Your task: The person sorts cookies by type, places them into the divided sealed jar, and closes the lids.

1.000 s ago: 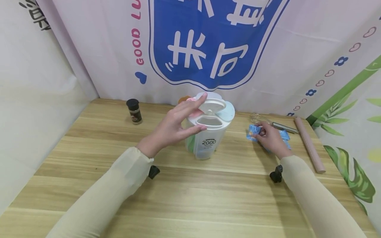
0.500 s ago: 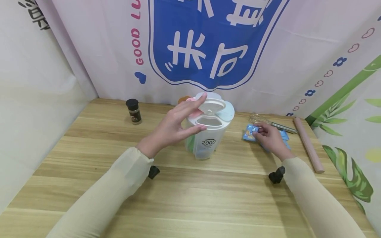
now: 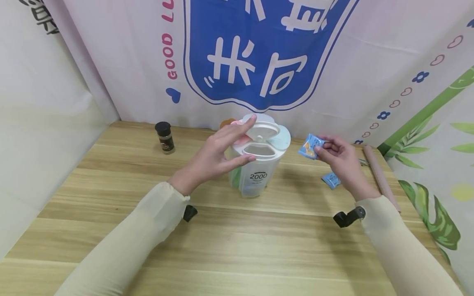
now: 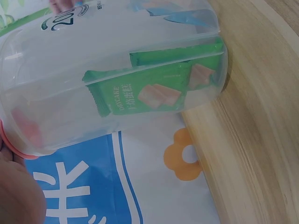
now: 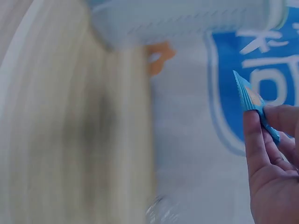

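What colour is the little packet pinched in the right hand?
The packet is blue with an orange picture, best seen in the head view.

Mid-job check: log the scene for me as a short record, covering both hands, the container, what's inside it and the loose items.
Left hand: at the top of the container, thumb by the front rim
Right hand: pinches a blue packet, raised above the table
Container: upright, its front flap raised
Contents: green packets and blue wrapping low down
Tabletop: another blue packet, pink rod, black-capped jar
Partly hidden: whisk
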Demonstrator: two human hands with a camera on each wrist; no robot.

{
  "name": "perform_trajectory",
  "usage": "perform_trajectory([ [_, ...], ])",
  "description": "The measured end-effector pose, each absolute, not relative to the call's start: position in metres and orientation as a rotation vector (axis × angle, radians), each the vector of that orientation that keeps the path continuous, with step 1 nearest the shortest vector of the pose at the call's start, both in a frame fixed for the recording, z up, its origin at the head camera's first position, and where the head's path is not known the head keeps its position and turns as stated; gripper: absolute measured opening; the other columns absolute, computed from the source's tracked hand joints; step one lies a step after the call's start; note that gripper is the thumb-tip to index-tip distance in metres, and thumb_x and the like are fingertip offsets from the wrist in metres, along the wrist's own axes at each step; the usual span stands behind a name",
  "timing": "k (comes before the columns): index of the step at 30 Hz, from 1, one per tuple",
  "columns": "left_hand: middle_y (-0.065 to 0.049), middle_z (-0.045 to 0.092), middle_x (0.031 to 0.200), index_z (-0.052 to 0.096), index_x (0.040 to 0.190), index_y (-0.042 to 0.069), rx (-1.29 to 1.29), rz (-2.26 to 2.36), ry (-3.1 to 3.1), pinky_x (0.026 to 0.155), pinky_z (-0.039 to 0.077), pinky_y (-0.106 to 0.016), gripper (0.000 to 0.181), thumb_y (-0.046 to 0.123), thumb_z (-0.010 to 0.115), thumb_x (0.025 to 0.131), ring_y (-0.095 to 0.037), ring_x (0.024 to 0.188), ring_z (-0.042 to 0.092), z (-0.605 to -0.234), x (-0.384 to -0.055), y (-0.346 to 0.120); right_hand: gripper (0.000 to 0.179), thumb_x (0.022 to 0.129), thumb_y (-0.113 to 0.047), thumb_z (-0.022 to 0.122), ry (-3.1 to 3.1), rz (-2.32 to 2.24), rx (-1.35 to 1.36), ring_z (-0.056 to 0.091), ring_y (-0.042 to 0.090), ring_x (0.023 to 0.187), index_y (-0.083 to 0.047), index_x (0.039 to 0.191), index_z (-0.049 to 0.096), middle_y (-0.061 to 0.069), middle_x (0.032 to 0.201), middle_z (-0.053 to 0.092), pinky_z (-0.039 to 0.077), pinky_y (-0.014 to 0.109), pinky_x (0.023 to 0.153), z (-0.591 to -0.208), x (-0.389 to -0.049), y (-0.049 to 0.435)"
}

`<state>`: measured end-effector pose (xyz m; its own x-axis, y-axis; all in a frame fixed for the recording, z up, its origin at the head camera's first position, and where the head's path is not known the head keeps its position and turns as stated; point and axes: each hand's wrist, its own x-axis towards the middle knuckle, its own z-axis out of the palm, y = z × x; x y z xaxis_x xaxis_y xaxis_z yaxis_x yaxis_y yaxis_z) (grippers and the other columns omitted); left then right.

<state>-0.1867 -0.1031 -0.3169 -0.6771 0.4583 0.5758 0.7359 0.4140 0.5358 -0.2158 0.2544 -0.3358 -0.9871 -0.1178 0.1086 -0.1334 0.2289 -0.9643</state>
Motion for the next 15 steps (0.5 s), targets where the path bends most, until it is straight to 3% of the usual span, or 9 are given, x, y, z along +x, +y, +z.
perform_trajectory([
  [5,-0.007,0.057,0.157,0.037,0.163,0.017,-1.032,-1.133,-2.332,0.129,0.035,-0.050,0.086,0.026,0.083,0.092,-0.029,0.153,0.046,-0.317,-0.187,-0.103,0.032,0.098,-0.004,0.071,-2.204,2.113,0.314,0.069,0.005,0.087,-0.009,0.129,0.064,0.000,0.101,0.063,0.064,0.019,0.083,-0.312,-0.204,0.240],
  [15,-0.006,0.056,0.158,0.036,0.164,0.018,-1.027,-1.131,-2.338,0.130,0.034,-0.051,0.087,0.027,0.083,0.092,-0.030,0.154,0.044,-0.318,-0.187,-0.103,0.036,0.097,0.000,0.071,-2.012,2.104,0.521,0.069,0.010,0.091,-0.004,0.132,0.064,0.004,0.106,0.070,0.064,0.019,0.080,-0.278,-0.181,0.208],
])
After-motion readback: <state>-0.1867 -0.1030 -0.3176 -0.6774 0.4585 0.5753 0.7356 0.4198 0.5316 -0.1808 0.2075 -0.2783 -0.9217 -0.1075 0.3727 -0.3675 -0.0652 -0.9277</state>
